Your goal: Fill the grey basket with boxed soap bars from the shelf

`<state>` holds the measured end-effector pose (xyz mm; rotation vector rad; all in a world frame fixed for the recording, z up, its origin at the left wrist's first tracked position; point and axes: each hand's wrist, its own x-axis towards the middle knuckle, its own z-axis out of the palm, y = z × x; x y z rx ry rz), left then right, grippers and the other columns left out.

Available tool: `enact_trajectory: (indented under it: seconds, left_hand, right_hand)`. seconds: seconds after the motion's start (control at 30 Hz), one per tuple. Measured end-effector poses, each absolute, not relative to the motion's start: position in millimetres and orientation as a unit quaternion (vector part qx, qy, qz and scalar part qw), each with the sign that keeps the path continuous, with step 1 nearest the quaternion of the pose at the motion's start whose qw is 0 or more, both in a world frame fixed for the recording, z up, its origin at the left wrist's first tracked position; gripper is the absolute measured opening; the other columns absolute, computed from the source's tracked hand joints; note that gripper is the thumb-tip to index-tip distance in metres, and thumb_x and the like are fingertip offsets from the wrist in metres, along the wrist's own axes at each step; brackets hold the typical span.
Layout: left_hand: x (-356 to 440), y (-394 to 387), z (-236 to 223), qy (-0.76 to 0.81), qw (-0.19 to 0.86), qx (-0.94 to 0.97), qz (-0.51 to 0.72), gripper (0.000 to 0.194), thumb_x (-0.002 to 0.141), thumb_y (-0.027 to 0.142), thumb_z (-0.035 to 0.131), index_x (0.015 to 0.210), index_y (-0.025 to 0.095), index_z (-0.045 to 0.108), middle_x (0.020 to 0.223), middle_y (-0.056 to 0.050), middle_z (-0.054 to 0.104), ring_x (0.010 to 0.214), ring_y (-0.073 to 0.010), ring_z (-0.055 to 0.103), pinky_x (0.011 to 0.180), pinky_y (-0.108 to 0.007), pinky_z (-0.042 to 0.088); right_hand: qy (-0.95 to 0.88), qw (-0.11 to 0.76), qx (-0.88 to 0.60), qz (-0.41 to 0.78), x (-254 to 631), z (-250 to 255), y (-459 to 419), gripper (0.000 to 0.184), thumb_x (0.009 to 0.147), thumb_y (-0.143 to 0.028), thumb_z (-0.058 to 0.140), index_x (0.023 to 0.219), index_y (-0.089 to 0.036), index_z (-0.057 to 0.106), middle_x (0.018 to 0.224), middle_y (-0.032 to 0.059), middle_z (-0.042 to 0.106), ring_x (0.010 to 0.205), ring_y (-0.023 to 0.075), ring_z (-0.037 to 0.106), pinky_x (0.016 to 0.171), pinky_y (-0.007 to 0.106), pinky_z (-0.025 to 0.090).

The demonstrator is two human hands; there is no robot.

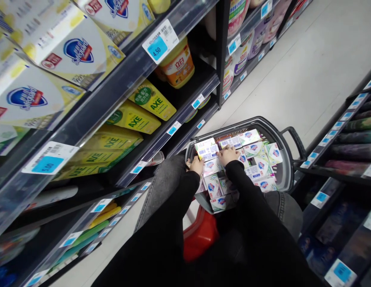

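A grey shopping basket point(285, 139) sits low between my knees, holding several Safeguard soap boxes laid side by side and stacked. Near its left end, one white soap box point(207, 148) with a barcode panel lies between my hands. My left hand point(195, 165) has its fingers closed at the near-left edge of that box. The fingers of my right hand point(228, 154) are bent at its right edge, over the neighbouring boxes. Other soap boxes point(253, 149) fill the basket's right part, some turned at different angles. My palms and part of the fingertips are hidden.
Shelving on the left carries larger Safeguard packs point(79, 52), yellow AXE bottles point(137, 117) and an orange-labelled container point(180, 65). Another shelf point(329, 159) runs close on the right. Under me is a red stool-like object point(200, 235). Pale floor point(293, 79) stretches ahead.
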<state>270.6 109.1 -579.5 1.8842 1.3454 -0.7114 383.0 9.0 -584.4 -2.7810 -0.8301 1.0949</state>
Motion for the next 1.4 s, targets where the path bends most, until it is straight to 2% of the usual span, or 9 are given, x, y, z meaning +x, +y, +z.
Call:
enact_trajectory:
  seconds: [0.13,0.37,0.5,0.6,0.73,0.87,0.97,1.17,1.4]
  left_hand:
    - [271,112,-581,0.497,0.355,0.750,-0.254,0.029,0.097,0.033,0.040,0.114,0.024,0.062,0.122,-0.006,0.072,0.133,-0.0219,0.053,0.120,-0.043,0.017]
    - [271,107,-578,0.530,0.352,0.719,-0.279,0.036,0.094,0.041,0.043,0.123,0.030,0.062,0.144,-0.004,0.058,0.150,-0.0384,0.020,0.110,-0.068,0.024]
    - [276,107,-574,0.531,0.359,0.711,-0.289,0.037,0.097,0.037,0.036,0.121,0.031,0.064,0.135,-0.001,0.065,0.151,-0.0348,0.020,0.114,-0.066,0.020]
    - [281,107,-573,0.528,0.351,0.711,-0.304,0.042,0.099,0.034,0.030,0.123,0.025,0.064,0.128,-0.007,0.069,0.149,-0.0316,0.027,0.117,-0.062,0.016]
    - [283,105,-572,0.540,0.343,0.709,-0.298,0.042,0.100,0.035,0.031,0.124,0.025,0.064,0.136,-0.007,0.064,0.149,-0.0337,0.024,0.115,-0.063,0.019]
    - [272,103,-565,0.517,0.330,0.733,-0.293,0.042,0.097,0.034,0.044,0.134,0.022,0.056,0.148,-0.012,0.052,0.148,-0.0346,0.025,0.114,-0.056,0.025]
    - [255,99,-555,0.437,0.292,0.795,-0.303,0.061,0.088,0.033,0.062,0.142,0.011,0.045,0.151,-0.021,0.044,0.143,-0.0342,0.034,0.113,-0.045,0.031]
    - [237,83,-546,0.351,0.224,0.860,-0.296,0.067,0.077,0.040,0.077,0.133,0.015,0.050,0.133,-0.019,0.054,0.125,-0.0366,0.046,0.102,-0.045,0.040]
    - [239,76,-557,0.342,0.247,0.878,-0.225,0.059,0.073,0.035,0.082,0.120,0.011,0.053,0.123,-0.019,0.056,0.120,-0.0345,0.050,0.102,-0.043,0.042]
  right_hand:
    - [-0.268,0.024,-0.909,0.319,376,-581,9,0.039,0.096,-0.039,0.043,0.109,-0.022,0.075,0.131,0.0133,0.060,0.123,0.0319,0.041,0.099,0.050,0.029]
    - [-0.226,0.014,-0.920,0.321,374,-576,11,0.040,0.096,-0.036,0.041,0.111,-0.021,0.075,0.129,0.0160,0.061,0.122,0.0327,0.043,0.098,0.050,0.029]
    - [-0.215,-0.007,-0.912,0.349,379,-576,11,0.049,0.096,-0.045,0.038,0.116,-0.018,0.074,0.140,0.0175,0.053,0.126,0.0372,0.038,0.097,0.051,0.031]
    - [-0.222,-0.018,-0.905,0.362,383,-578,11,0.052,0.098,-0.047,0.035,0.117,-0.019,0.073,0.141,0.0170,0.051,0.127,0.0376,0.037,0.097,0.053,0.031]
    - [-0.233,-0.017,-0.897,0.375,389,-579,9,0.050,0.097,-0.051,0.037,0.117,-0.024,0.074,0.138,0.0147,0.054,0.127,0.0364,0.037,0.098,0.053,0.031]
    - [-0.228,-0.007,-0.901,0.368,394,-576,7,0.046,0.095,-0.053,0.042,0.112,-0.027,0.076,0.137,0.0122,0.054,0.126,0.0354,0.039,0.100,0.053,0.032]
    - [-0.231,0.001,-0.898,0.374,402,-571,-1,0.040,0.095,-0.050,0.046,0.114,-0.029,0.074,0.132,0.0110,0.058,0.124,0.0336,0.045,0.101,0.051,0.035]
    - [-0.340,0.008,-0.874,0.348,415,-571,-33,0.045,0.080,-0.039,0.072,0.122,-0.024,0.070,0.122,0.0129,0.060,0.112,0.0260,0.057,0.100,0.036,0.041]
    - [-0.339,0.009,-0.878,0.337,407,-574,-40,0.056,0.075,-0.036,0.077,0.126,-0.019,0.065,0.122,0.0161,0.056,0.104,0.0248,0.061,0.095,0.033,0.045]
